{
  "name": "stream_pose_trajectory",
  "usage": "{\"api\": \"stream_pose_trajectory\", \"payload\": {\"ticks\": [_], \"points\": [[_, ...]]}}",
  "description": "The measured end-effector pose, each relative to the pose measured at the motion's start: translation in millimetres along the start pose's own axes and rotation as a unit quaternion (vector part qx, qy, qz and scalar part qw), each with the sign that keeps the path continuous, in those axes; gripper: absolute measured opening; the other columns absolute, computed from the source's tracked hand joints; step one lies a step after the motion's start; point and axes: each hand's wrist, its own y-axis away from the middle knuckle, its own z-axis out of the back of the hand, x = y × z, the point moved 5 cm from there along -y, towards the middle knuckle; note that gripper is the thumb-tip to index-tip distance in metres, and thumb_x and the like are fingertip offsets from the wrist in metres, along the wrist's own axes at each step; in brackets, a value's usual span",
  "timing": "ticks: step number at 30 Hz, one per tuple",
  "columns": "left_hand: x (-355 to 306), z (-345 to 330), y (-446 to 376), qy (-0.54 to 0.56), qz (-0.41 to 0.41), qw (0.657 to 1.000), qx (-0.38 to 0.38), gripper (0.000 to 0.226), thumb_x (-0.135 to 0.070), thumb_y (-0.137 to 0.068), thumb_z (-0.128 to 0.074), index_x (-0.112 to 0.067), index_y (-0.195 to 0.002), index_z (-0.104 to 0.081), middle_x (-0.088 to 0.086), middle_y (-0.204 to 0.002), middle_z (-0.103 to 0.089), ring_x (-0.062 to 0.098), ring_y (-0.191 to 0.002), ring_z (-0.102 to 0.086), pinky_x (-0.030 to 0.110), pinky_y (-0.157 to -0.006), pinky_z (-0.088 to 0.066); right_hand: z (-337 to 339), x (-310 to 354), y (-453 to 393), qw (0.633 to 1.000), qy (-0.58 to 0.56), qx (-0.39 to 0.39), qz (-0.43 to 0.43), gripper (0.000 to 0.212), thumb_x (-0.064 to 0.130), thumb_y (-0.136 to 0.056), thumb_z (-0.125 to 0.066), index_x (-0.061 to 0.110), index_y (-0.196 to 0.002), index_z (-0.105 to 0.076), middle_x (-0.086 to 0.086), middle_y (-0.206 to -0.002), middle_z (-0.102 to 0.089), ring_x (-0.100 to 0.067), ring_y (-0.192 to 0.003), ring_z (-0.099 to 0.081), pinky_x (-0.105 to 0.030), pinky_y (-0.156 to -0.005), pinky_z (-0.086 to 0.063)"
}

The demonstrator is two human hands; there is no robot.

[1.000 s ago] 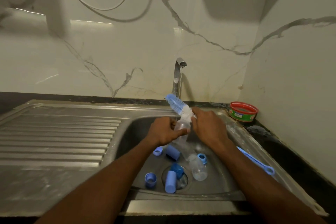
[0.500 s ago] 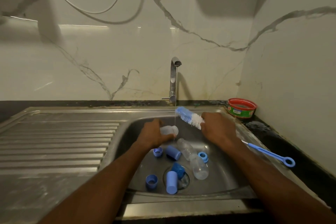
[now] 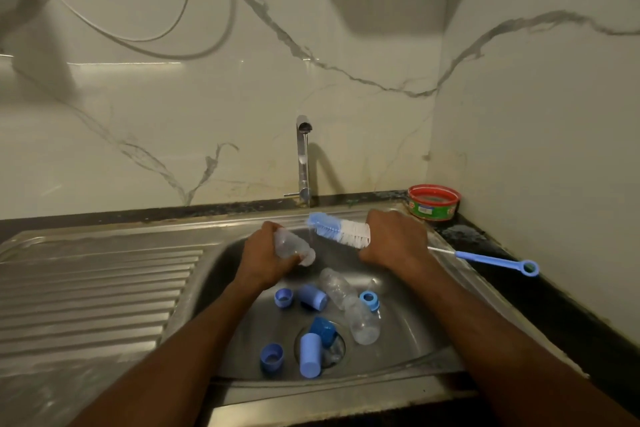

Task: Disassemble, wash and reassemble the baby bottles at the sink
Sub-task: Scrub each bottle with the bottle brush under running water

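Note:
My left hand [image 3: 265, 258] grips a clear baby bottle [image 3: 292, 246] over the steel sink [image 3: 415, 354], its mouth pointing right and down. My right hand [image 3: 394, 241] holds a blue and white bottle brush [image 3: 337, 229] by its stem; the bristle head points left, just above the bottle, and the blue handle [image 3: 498, 260] sticks out to the right. A thin stream of water runs from the tap [image 3: 303, 156] between brush tip and bottle. In the basin lie two more clear bottles [image 3: 349, 305], several blue caps and collars [image 3: 310, 354], and a blue ring [image 3: 370, 300].
A ribbed steel drainboard [image 3: 90, 291] stretches to the left of the basin. A red and green round tub [image 3: 433, 202] stands in the back right corner on the dark counter. Marble walls close in behind and to the right. Cables hang on the wall above.
The brush came out of the bottle and now lies level to its upper right. My left hand lowered the bottle and tipped its mouth to the right.

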Motion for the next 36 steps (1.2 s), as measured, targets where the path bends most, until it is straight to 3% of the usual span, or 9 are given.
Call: {"api": "stream_pose_trajectory", "payload": {"ticks": [4,8,14,19,26,29,32,36], "points": [[5,16,-4,0.108,0.074,0.989,-0.064,0.062,-0.033,-0.081,-0.084,-0.021,-0.131,-0.050,0.010,-0.129,-0.060,0.024,-0.113,-0.059,0.032,-0.087,-0.050,4,-5,0,0.999,-0.003,-0.019,0.026,0.055,0.049,-0.073,-0.076,0.035,-0.121,-0.053,0.003,-0.111,-0.067,-0.021,-0.102,-0.064,-0.035,-0.073,-0.052],[-1,23,-6,0.148,0.045,0.986,-0.069,0.053,-0.033,-0.087,-0.079,-0.023,-0.134,-0.057,0.005,-0.131,-0.063,0.013,-0.106,-0.056,0.015,-0.074,-0.044,15,-12,0,0.995,-0.035,-0.074,0.050,0.058,0.071,-0.076,-0.067,0.038,-0.124,-0.060,0.008,-0.111,-0.072,-0.017,-0.101,-0.067,-0.035,-0.077,-0.056],[-11,21,-6,0.215,0.014,0.975,-0.044,0.055,-0.033,-0.087,-0.078,-0.023,-0.135,-0.053,-0.006,-0.121,-0.061,0.002,-0.097,-0.062,0.008,-0.065,-0.051,21,-16,0,0.995,-0.045,-0.064,0.069,0.062,0.076,-0.077,-0.061,0.038,-0.126,-0.060,0.010,-0.110,-0.072,-0.016,-0.097,-0.068,-0.032,-0.076,-0.055],[-2,22,-12,0.274,0.038,0.959,-0.061,0.052,-0.039,-0.086,-0.078,-0.022,-0.130,-0.056,-0.001,-0.119,-0.067,0.016,-0.106,-0.067,0.027,-0.084,-0.057,25,-25,-2,0.996,-0.043,-0.077,-0.003,0.052,0.071,-0.075,-0.064,0.033,-0.109,-0.066,0.008,-0.092,-0.071,-0.015,-0.080,-0.066,-0.036,-0.071,-0.059],[-3,17,-14,0.298,0.032,0.953,-0.042,0.065,-0.044,-0.090,-0.072,-0.026,-0.147,-0.047,0.000,-0.138,-0.056,0.016,-0.116,-0.060,0.022,-0.081,-0.056,18,-28,-4,0.998,-0.012,-0.058,-0.005,0.044,0.056,-0.073,-0.073,0.035,-0.111,-0.067,0.008,-0.088,-0.070,-0.014,-0.078,-0.064,-0.026,-0.058,-0.044],[0,16,-16,0.318,0.053,0.945,-0.052,0.071,-0.043,-0.090,-0.072,-0.026,-0.152,-0.041,0.003,-0.142,-0.054,0.021,-0.120,-0.059,0.034,-0.092,-0.058,19,-30,-6,0.998,-0.006,-0.055,-0.015,0.041,0.051,-0.074,-0.073,0.033,-0.110,-0.067,0.007,-0.082,-0.066,-0.015,-0.075,-0.063,-0.026,-0.059,-0.046],[4,17,-17,0.328,0.074,0.939,-0.071,0.067,-0.045,-0.091,-0.071,-0.026,-0.149,-0.043,0.003,-0.138,-0.057,0.021,-0.117,-0.061,0.045,-0.098,-0.056,19,-33,-7,0.998,0.004,-0.063,-0.029,0.039,0.050,-0.074,-0.073,0.031,-0.108,-0.067,0.008,-0.080,-0.063,-0.014,-0.072,-0.060,-0.026,-0.058,-0.044],[7,14,-20,0.352,0.070,0.931,-0.064,0.068,-0.059,-0.079,-0.074,-0.024,-0.134,-0.055,0.002,-0.125,-0.066,0.019,-0.111,-0.066,0.047,-0.095,-0.058,15,-32,-7,0.998,0.005,-0.060,-0.026,0.039,0.050,-0.073,-0.073,0.032,-0.107,-0.067,0.009,-0.082,-0.065,-0.013,-0.072,-0.059,-0.024,-0.054,-0.041]]}}
